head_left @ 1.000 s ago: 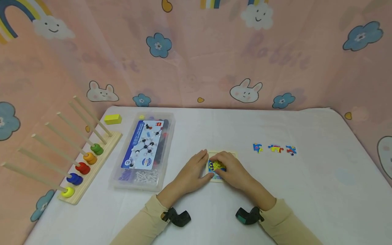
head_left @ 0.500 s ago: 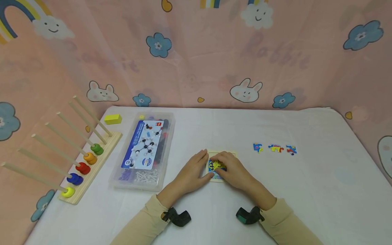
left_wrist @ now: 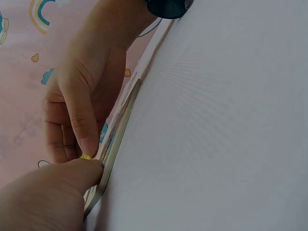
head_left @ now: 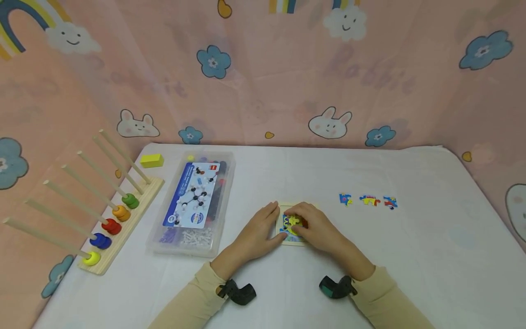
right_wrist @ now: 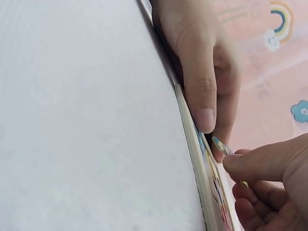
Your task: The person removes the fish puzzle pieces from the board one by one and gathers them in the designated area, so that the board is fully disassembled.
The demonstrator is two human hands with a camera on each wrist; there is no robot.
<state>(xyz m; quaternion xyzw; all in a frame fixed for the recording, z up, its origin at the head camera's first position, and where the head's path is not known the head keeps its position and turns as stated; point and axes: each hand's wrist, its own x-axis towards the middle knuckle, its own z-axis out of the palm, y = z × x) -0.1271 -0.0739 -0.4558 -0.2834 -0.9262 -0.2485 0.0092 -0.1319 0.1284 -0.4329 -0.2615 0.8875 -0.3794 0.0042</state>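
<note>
Drawn back slightly to its own side since half a second ago, the person's right hand (head_left: 315, 227) now uncovers more of the yellow and blue picture in the small wooden puzzle board (head_left: 296, 244). Its wrist has shifted the same way, while the left hand (head_left: 256, 228) keeps its place, fingers extended along the board's left edge and thumb lying over the near left corner. Three loose pieces (head_left: 370, 200) sit in the same row, well apart from the board on its right.

From overhead I can't make out exactly how the right fingers work, but the right wrist view settles it: they pinch a thin puzzle piece (right_wrist: 221, 146) between thumb and fingertips, seen nearly edge-on and tilted over the board. Whether its lower edge touches the board I cannot tell. That view also shows the left thumb resting against the board's rim. Over at the left wrist, only a yellow sliver of the piece peeks out by the right thumb.

Only the head view takes in the clear box (head_left: 189, 201) to the left, the rack of pegs (head_left: 126, 226) beyond it and the yellow block (head_left: 151, 161) near the far edge of the white tablecloth (head_left: 444, 256).
</note>
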